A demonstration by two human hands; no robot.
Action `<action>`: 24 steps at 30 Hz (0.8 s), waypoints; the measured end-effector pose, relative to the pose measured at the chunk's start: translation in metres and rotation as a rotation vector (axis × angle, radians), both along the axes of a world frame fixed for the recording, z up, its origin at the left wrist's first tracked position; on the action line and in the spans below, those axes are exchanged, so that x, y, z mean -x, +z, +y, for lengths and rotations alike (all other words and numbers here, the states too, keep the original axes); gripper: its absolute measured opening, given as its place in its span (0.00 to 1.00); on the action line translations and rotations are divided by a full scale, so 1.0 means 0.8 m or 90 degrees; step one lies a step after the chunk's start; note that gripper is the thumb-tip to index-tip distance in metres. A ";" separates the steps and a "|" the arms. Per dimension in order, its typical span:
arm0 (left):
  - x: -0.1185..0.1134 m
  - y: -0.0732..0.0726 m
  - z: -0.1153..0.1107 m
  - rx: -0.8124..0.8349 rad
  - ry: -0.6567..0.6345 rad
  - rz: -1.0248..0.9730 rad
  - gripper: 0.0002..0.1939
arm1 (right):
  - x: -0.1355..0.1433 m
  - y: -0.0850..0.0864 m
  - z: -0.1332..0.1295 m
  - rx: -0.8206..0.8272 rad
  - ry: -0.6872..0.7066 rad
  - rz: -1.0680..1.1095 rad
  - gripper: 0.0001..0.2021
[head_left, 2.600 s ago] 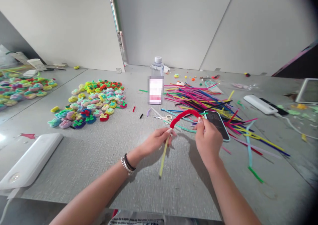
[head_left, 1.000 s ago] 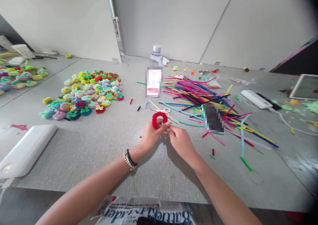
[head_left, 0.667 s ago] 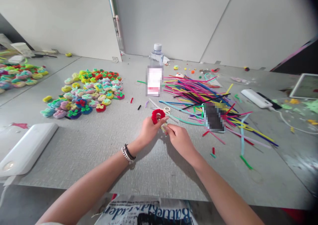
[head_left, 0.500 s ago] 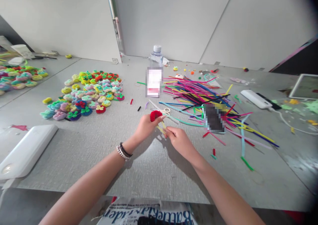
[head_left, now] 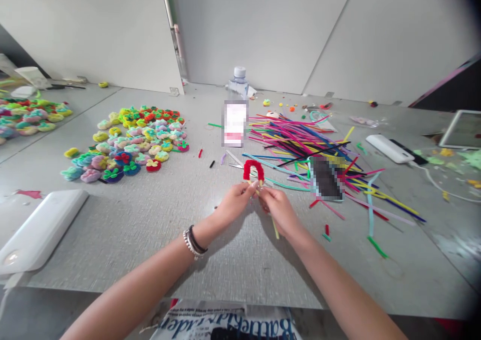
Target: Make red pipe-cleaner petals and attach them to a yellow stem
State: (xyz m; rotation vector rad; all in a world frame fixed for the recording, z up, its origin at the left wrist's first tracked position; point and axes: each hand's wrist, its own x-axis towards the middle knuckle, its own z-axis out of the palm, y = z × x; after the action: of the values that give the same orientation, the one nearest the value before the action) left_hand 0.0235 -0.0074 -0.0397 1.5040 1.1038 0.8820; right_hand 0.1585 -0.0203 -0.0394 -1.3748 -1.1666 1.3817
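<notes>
Between my hands is a red fuzzy pipe-cleaner arch (head_left: 254,165) joined to a pale yellow pipe cleaner (head_left: 275,227), whose end hangs below my right hand. My left hand (head_left: 240,197) pinches the arch near its left foot, thumb on top. Fingers curled, my right hand (head_left: 276,205) grips the yellow pipe cleaner at the arch's right foot. The two hands meet at the fingertips, which hide part of the yellow strand. Just behind the arch lie scissors (head_left: 236,165), mostly covered by it.
Left of my hands spreads a pile of fuzzy flower pieces (head_left: 141,137). Loose pipe cleaners (head_left: 296,137) lie on the right, partly under a dark phone (head_left: 326,179). A lit phone (head_left: 235,123) leans on a bottle (head_left: 239,82). White power banks (head_left: 45,230) flank both sides.
The red piece has moved right and turned upright, now showing as an open arch. Both hands have shifted right and come together, and the yellow end now hangs below my right hand.
</notes>
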 end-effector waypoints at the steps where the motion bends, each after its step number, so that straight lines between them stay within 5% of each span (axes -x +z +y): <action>1: 0.002 -0.003 0.002 -0.042 0.022 0.031 0.20 | 0.001 -0.004 0.000 -0.025 0.011 -0.046 0.19; 5: 0.012 -0.013 0.012 -0.136 -0.006 0.098 0.21 | 0.007 -0.014 -0.002 -0.091 0.029 -0.158 0.21; 9: 0.019 -0.013 0.017 -0.139 -0.021 0.085 0.17 | 0.008 -0.010 -0.004 -0.019 0.080 -0.075 0.23; 13: 0.022 -0.005 0.024 -0.174 0.066 0.124 0.12 | -0.006 0.005 -0.003 0.050 0.180 0.054 0.16; 16: 0.023 0.001 0.027 -0.191 0.123 0.160 0.16 | -0.016 0.013 0.001 -0.005 0.109 0.035 0.23; 20: 0.024 0.008 0.018 -0.122 0.025 0.175 0.17 | -0.015 0.017 0.004 -0.102 0.042 0.037 0.29; 24: 0.024 0.012 0.000 -0.155 -0.072 0.254 0.14 | -0.011 0.014 0.001 0.010 0.110 0.111 0.21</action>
State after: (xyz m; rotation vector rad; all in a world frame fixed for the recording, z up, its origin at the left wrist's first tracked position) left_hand 0.0039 -0.0070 -0.0298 1.9859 1.2110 0.6708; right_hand 0.1672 -0.0192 -0.0284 -1.1594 -1.1817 1.6022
